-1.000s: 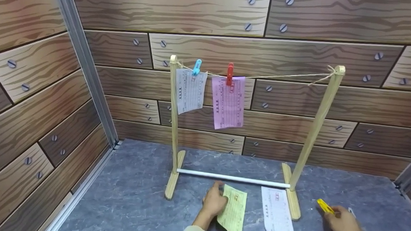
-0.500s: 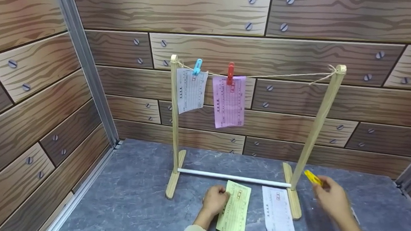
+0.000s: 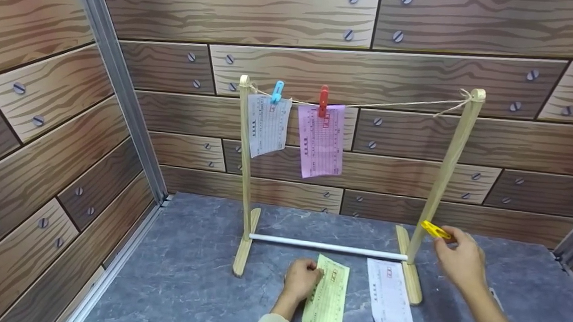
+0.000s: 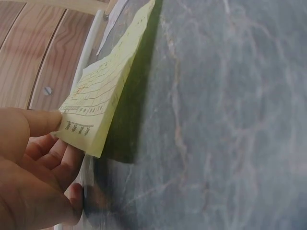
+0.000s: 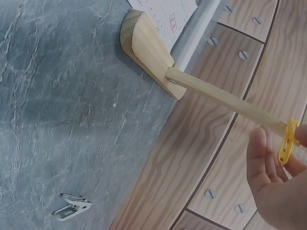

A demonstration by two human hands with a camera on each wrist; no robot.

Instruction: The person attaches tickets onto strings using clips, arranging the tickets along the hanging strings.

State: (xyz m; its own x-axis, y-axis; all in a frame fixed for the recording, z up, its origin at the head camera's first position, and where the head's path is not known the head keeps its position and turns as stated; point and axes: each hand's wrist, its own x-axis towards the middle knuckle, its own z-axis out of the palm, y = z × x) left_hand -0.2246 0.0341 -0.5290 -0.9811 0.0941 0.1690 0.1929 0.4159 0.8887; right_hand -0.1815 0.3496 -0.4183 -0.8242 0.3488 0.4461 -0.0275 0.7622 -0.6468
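At lower centre, the left hand (image 3: 300,280) pinches the yellow slip (image 3: 329,298) by its edge, apparently to raise that side off the desk (image 3: 184,294). At right, the fingers of the right hand (image 3: 463,264) grip one end of the yellow clothespin (image 3: 433,229), presumably keeping its other end free. It is higher than before, near the post (image 3: 446,175); contact is hard to judge.

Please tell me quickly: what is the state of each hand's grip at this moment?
Left grip: holding the yellow-green paper slip, pinched at its edge.
Right grip: holding the yellow clip, between thumb and fingers.
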